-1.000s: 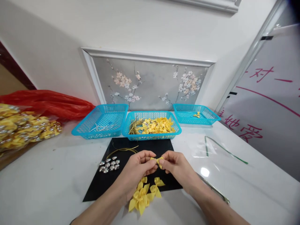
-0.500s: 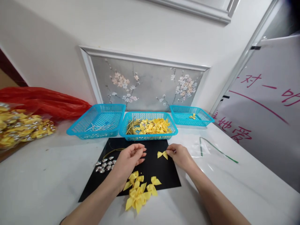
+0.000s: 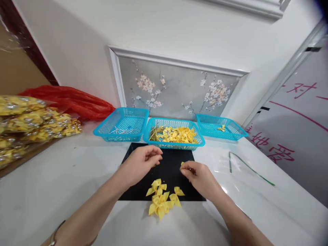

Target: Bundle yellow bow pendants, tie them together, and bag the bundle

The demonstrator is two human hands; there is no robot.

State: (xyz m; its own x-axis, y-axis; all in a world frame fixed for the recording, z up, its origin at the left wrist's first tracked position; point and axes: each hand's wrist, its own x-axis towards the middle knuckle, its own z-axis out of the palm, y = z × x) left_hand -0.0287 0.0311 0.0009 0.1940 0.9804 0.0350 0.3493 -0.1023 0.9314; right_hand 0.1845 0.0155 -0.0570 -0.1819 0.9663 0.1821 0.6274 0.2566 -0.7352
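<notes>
My right hand [image 3: 198,174] is over the right side of the black mat [image 3: 171,165], its thumb and fingertips pinched on a yellow ribbon bow [image 3: 182,163]. Only a small bit of that bow shows past the fingers. Over the mat's left part is my left hand [image 3: 142,162], fingers curled and thumb against them; whatever they hold, if anything, is hidden. Between my forearms, a small pile of yellow bows [image 3: 160,205] lies across the mat's front edge, with a bow [image 3: 176,195] to its right.
Behind the mat stands a blue basket [image 3: 174,147] of yellow bows and gold ties. A left basket [image 3: 118,138] holds white strips; a right basket [image 3: 220,136] holds a few yellow pieces. Bagged yellow bows [image 3: 33,126] lie far left by red plastic [image 3: 69,102]. A green strip [image 3: 252,169] lies right.
The view has swung left, so the scene sits further right. My right hand's bow has gone mostly behind its fingers. My left hand and forearm now cover the silver beads.
</notes>
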